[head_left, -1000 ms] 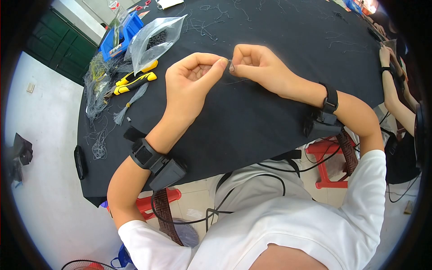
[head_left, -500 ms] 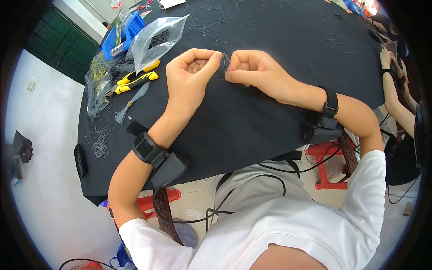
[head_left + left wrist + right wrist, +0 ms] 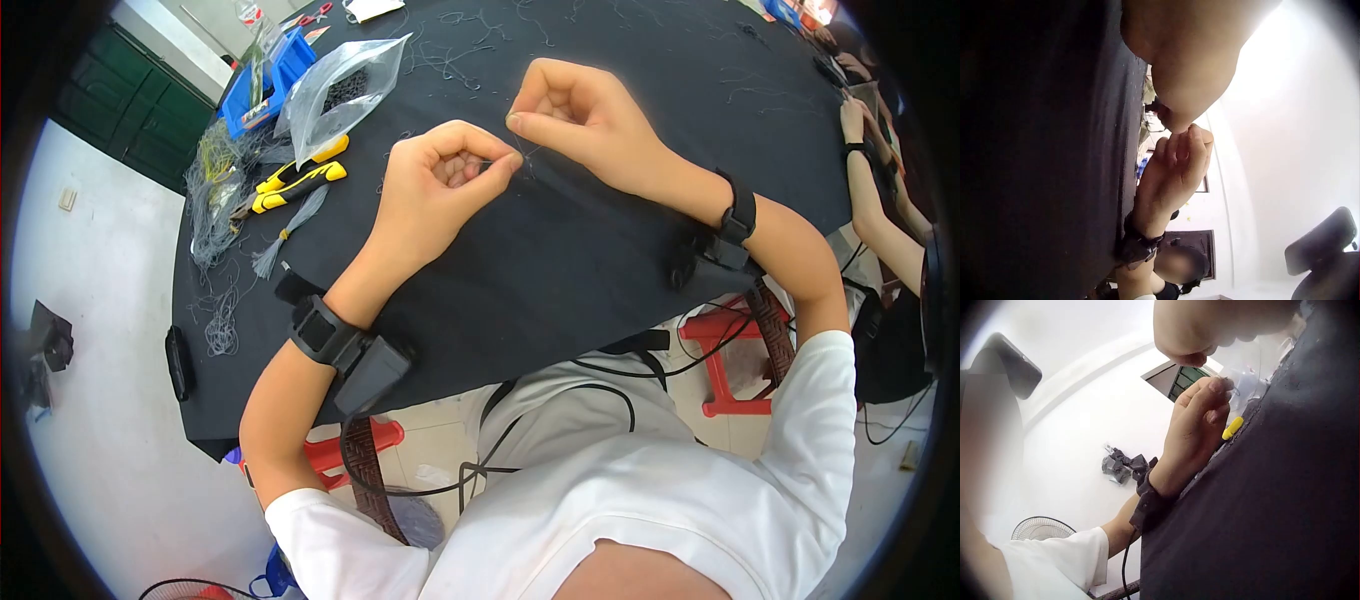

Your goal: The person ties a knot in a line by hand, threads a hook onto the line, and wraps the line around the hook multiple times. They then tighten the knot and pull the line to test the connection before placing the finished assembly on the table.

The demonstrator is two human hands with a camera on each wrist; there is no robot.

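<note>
My left hand (image 3: 440, 190) pinches a thin grey thread (image 3: 527, 153) between thumb and forefinger, with the other fingers curled in. In the right wrist view a small curved bit (image 3: 1235, 391) shows at the left fingertips; its kind is too small to make out. Up and to the right, my right hand (image 3: 585, 115) has thumb and forefinger pressed together at the thread, a short gap from the left fingertips. Both hands are raised over the black tablecloth (image 3: 560, 270). The right fingertips are partly hidden behind the hand in the right wrist view.
Left on the table are yellow-black pliers (image 3: 300, 188), a tied bundle of grey strands (image 3: 290, 232), tangled thread (image 3: 215, 215), an open plastic bag (image 3: 310, 110) with dark bits and a blue bin (image 3: 290, 62). Another person's arm (image 3: 875, 210) reaches in at the right.
The right hand has moved up and away from the body. The left hand has shifted slightly right and down, and the gap between the fingertips has changed direction.
</note>
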